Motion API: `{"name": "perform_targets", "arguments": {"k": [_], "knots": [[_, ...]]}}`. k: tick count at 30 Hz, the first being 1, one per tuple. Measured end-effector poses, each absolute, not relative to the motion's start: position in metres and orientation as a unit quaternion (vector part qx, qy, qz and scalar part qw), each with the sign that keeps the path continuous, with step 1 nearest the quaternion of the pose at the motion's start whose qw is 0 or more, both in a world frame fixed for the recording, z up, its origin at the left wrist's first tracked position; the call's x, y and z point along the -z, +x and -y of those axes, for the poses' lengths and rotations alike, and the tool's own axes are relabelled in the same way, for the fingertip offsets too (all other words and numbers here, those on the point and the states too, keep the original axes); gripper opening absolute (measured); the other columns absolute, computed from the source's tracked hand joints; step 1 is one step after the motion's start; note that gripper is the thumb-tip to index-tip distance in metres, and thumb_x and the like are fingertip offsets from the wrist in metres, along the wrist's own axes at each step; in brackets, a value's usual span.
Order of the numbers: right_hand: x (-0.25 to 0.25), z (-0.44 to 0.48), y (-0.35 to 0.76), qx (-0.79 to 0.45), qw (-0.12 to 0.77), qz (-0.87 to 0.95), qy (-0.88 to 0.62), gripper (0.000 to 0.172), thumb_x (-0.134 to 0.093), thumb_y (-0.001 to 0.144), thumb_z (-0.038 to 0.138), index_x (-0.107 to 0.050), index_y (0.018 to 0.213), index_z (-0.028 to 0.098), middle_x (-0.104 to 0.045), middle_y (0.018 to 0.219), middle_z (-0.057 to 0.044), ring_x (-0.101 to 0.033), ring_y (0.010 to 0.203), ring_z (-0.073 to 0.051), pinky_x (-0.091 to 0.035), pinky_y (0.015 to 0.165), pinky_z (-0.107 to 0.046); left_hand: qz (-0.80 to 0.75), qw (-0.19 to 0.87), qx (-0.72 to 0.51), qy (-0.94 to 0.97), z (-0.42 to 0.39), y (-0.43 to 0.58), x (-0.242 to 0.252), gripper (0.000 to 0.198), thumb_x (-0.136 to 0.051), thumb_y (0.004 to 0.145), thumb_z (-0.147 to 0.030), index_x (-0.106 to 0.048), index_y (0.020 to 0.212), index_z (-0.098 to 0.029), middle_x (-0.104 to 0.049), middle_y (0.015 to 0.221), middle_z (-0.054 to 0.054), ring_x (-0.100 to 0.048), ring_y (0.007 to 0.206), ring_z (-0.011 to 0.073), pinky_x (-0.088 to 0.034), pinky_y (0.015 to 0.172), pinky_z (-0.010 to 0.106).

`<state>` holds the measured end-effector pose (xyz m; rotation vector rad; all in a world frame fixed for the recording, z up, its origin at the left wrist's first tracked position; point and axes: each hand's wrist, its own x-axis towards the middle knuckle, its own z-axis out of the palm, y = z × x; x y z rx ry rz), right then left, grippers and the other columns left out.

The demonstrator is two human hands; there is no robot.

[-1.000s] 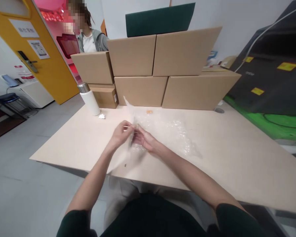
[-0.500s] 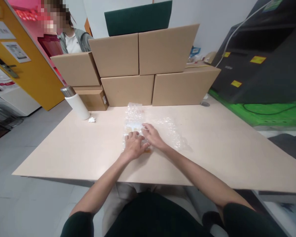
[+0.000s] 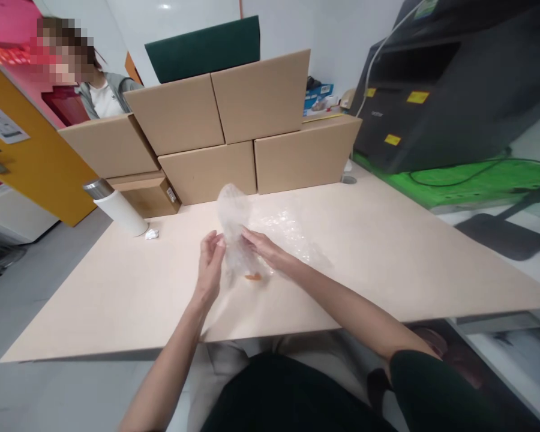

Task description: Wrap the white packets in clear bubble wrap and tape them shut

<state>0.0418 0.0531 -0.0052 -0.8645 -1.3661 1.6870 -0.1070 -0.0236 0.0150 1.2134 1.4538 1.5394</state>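
Note:
A sheet of clear bubble wrap (image 3: 281,231) lies on the table in front of me, its left part raised and folded over. My left hand (image 3: 211,258) pinches the left edge of the raised part between thumb and fingers. My right hand (image 3: 267,249) grips the folded wrap from the right, some of its fingers hidden by the film. Under the near end of the wrap shows a small orange piece (image 3: 252,276); whatever else is inside is too blurred to name.
Cardboard boxes (image 3: 207,174) are stacked along the table's back edge, topped by a dark green box (image 3: 204,51). A white bottle (image 3: 123,213) and a crumpled white scrap (image 3: 152,234) stand at left. Behind the boxes is another person (image 3: 103,99). A dark machine (image 3: 400,96) stands at right.
The left part of the wrap has come up off the table and folded over. My left hand has moved left to its edge; both hands lay flatter on it before. The view has shifted right.

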Motion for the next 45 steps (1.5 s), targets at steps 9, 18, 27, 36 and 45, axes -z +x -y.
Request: {"name": "perform_targets", "arguments": {"k": [9,18,27,36,45], "knots": [[0.011,-0.063,0.135,-0.548,0.443,0.527,-0.475,0.041,-0.053,0.085,0.057,-0.068,0.081,0.019,-0.072,0.084,-0.008,-0.067,0.084,-0.024,-0.053,0.078,-0.036,-0.42,0.248,-0.373,0.79,-0.027,-0.022,0.018,0.049,-0.034,0.101,-0.052,-0.054,0.132,-0.019,-0.053,0.146,0.013,-0.045,0.139,0.0272,-0.032,0.116,0.047],[0.014,-0.093,0.167,-0.405,0.409,0.537,-0.616,0.009,-0.068,0.074,0.026,-0.065,0.078,0.018,-0.07,0.104,-0.012,-0.051,0.122,-0.031,-0.036,0.104,-0.04,-0.449,0.112,-0.169,0.87,-0.027,-0.008,0.038,0.041,-0.038,0.103,-0.043,-0.056,0.135,-0.025,-0.053,0.149,0.006,-0.037,0.144,0.0323,-0.03,0.113,0.054],[-0.001,-0.106,0.132,-0.554,0.401,0.488,-0.542,0.026,-0.081,0.068,0.034,-0.06,0.07,0.018,-0.064,0.062,-0.002,-0.063,0.071,-0.021,-0.049,0.064,-0.029,-0.433,0.161,-0.192,0.866,-0.024,-0.018,0.032,0.045,-0.032,0.104,-0.045,-0.06,0.133,-0.026,-0.054,0.148,0.005,-0.038,0.144,0.0288,-0.03,0.114,0.052],[-0.027,-0.036,0.146,-0.695,0.371,0.503,-0.355,0.041,-0.091,0.051,0.036,-0.072,0.08,0.014,-0.072,0.076,-0.004,-0.066,0.069,-0.018,-0.053,0.067,-0.029,-0.507,0.17,-0.288,0.794,-0.033,-0.094,-0.034,0.064,-0.034,0.094,-0.069,-0.057,0.139,-0.029,-0.043,0.157,0.004,-0.017,0.152,0.0332,-0.001,0.121,0.06],[-0.017,-0.053,0.121,-0.584,0.491,0.492,-0.42,0.049,-0.081,0.059,0.059,-0.068,0.084,0.019,-0.07,0.078,-0.004,-0.066,0.07,-0.021,-0.054,0.065,-0.034,-0.419,0.564,-0.475,0.529,-0.021,-0.094,-0.008,0.079,-0.069,0.068,-0.075,-0.061,0.123,-0.019,-0.071,0.115,0.015,-0.066,0.11,0.0357,-0.054,0.093,0.047]]}}
